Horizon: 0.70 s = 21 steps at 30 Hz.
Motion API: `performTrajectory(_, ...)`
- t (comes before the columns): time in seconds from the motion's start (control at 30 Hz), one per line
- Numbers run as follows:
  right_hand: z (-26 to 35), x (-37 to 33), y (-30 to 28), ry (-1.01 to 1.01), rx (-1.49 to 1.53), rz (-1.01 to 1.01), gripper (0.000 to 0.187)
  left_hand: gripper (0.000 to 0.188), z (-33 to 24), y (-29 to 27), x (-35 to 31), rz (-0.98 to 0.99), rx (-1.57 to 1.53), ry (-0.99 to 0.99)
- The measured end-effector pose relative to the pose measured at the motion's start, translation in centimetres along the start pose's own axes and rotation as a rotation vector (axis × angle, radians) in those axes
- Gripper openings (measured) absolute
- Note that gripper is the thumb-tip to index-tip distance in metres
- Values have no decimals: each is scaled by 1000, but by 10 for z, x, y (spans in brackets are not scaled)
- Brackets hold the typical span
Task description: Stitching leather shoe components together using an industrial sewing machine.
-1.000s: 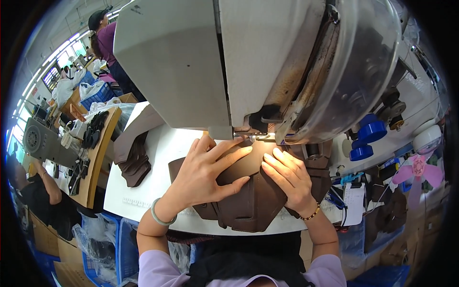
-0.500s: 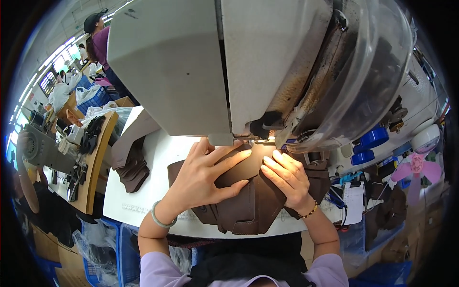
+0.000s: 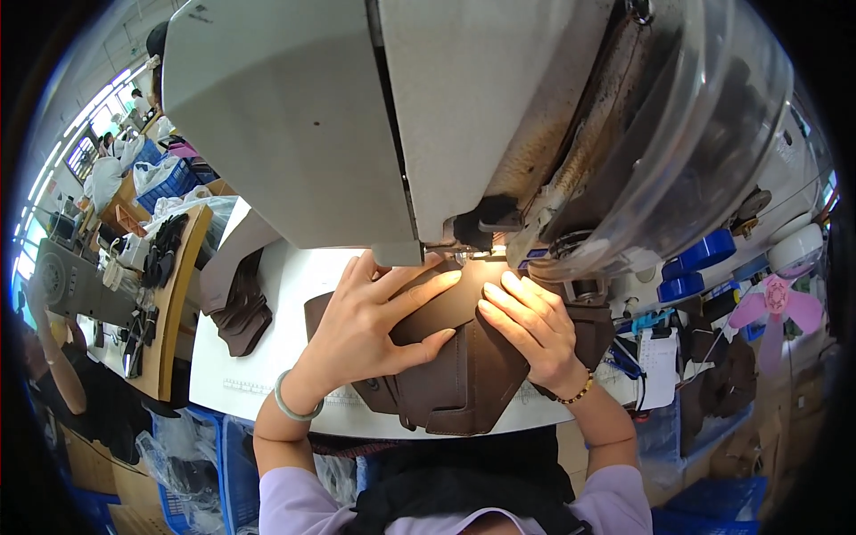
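Note:
A stitched dark brown leather piece (image 3: 455, 379) lies on the white machine table, its far edge under the lit needle area of a sewing machine (image 3: 294, 134). My left hand (image 3: 361, 316) rests on its left part, fingers spread and thumb pointing right; the fingertips reach close to the presser foot, which is mostly hidden. On the right part, my right hand (image 3: 535, 334) lies with its fingers stretched out flat. Between the hands shows a smooth, lighter brown panel (image 3: 446, 312). Neither hand grips the leather.
A stack of brown leather pieces (image 3: 236, 308) lies at the table's left. A clear plastic guard (image 3: 704, 169) bulges at the machine's right, near blue spools (image 3: 700, 259) and a pink fan (image 3: 774, 308). Blue crates (image 3: 232, 473) stand below left. Another person's arm (image 3: 62, 370) shows far left.
My view has tilted and shifted slightly, so the machine head looks larger and covers most of the standing person behind it. Both hands keep nearly the same place on the leather.

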State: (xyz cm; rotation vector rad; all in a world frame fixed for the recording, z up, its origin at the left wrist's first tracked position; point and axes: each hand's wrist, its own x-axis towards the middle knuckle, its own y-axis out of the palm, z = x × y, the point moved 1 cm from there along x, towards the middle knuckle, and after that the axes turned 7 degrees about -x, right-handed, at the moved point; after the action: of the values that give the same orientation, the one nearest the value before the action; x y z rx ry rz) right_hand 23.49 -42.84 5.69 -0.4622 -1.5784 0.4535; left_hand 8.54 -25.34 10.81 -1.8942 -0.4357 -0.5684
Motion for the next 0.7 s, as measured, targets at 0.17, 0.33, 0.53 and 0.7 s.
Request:
performTrajectory(0.17,3,4,-4,-13,-66,54,36,48,-1,-1,0,-31,3,21)
performTrajectory(0.33,2,4,-2,0,-68,31,34,47,-1,0,2,-35,0,24)
performTrajectory(0.53,1,7,1,31,-46,31,28,48,2,1,4,-59,34,37)
performTrajectory(0.7,5,-6,3,58,-27,54,31,47,0,1,1,-28,46,5)
